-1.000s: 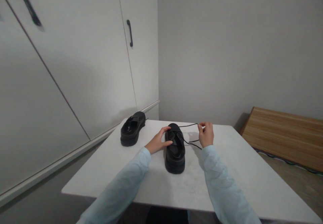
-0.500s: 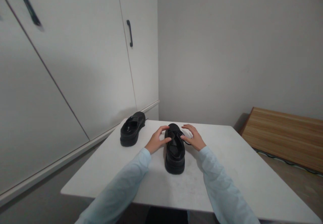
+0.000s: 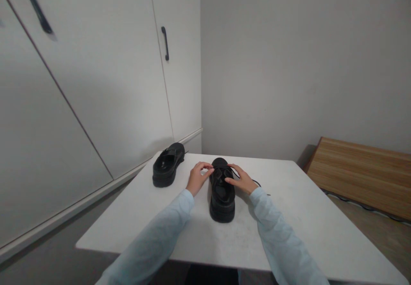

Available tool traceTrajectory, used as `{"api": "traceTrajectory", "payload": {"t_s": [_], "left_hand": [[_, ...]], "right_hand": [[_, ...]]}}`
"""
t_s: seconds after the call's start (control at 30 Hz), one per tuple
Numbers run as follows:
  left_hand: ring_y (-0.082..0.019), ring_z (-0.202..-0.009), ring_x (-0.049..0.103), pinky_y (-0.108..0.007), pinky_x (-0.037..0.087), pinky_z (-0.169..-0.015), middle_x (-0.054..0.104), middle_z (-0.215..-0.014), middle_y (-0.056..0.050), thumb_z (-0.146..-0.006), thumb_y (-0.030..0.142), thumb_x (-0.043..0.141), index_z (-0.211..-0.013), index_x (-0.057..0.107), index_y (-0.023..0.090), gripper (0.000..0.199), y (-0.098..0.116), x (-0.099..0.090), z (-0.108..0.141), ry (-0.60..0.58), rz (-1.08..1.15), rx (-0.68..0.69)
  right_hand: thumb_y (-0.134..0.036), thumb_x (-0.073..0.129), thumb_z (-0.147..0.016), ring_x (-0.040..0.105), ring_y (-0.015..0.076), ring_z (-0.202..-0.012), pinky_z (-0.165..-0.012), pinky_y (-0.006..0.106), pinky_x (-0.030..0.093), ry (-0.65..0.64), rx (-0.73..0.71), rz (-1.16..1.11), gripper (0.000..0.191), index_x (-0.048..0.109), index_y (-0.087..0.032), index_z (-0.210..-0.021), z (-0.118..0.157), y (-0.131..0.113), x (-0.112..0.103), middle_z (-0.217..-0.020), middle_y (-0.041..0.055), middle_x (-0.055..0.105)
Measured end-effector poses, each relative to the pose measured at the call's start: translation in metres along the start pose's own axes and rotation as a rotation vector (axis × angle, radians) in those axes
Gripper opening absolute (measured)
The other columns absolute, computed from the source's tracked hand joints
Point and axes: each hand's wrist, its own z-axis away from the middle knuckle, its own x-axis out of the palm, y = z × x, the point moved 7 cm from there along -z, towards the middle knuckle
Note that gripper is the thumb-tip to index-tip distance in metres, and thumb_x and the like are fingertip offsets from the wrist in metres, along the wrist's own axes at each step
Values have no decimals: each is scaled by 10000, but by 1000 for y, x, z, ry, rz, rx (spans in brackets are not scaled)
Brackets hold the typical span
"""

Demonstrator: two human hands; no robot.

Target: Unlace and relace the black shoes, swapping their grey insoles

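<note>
A black shoe (image 3: pixel 222 205) stands upright on the white table (image 3: pixel 276 242), its heel toward me and its toe pointing away. At the left side of its laced front, my left hand (image 3: pixel 199 178) pinches a black lace, thumb and index finger together. My right hand (image 3: pixel 242 181) is at the right side of the shoe with its thumb and fingers apart, the thumb over the shoe's opening. From beside the right hand a black lace (image 3: pixel 257 183) trails onto the table. A second black shoe (image 3: pixel 164 175) stands farther left.
White cabinet doors (image 3: pixel 112 83) with black handles (image 3: pixel 165 43) rise along the left, close to the table's edge. Behind the table is a grey wall (image 3: pixel 289 70). At the right lies a wood-grain panel (image 3: pixel 359 173), with a dark cable along its lower edge.
My left thumb and finger have closed on a lace. My right thumb has moved left over the shoe, and the lace now extends farther right past my right wrist.
</note>
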Motion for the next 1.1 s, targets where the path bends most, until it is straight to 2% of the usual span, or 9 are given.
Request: {"api": "traceTrajectory", "payload": {"t_s": [0.27, 0.53, 1.1], "left_hand": [[-179, -864, 595, -345, 458, -822, 654, -885, -48, -771, 326, 603, -827, 645, 181, 161, -8, 9, 1, 4, 61, -43], [-176, -834, 598, -343, 461, -815, 664, -856, -40, -764, 317, 600, -805, 628, 181, 145, -7, 10, 0, 18, 69, -77], [-177, -886, 575, -347, 445, -870, 623, -871, -39, -835, 314, 511, -819, 552, 189, 132, -2, 15, 0, 20, 68, -31]], "right_hand": [[-478, 722, -632, 507, 272, -1175, -1039, 470, 325, -50, -22, 24, 602, 574, -232, -1161, 0, -4, 1, -1232, 97, 579], [-458, 747, -598, 538, 270, -1128, -1026, 467, 343, -29, -10, -40, 571, 602, -232, -1102, -1, -9, 1, -1171, 88, 612], [-465, 755, -574, 558, 276, -1085, -1001, 469, 363, -15, 7, -20, 563, 607, -223, -1060, -2, -10, 0, -1122, 87, 627]]}}
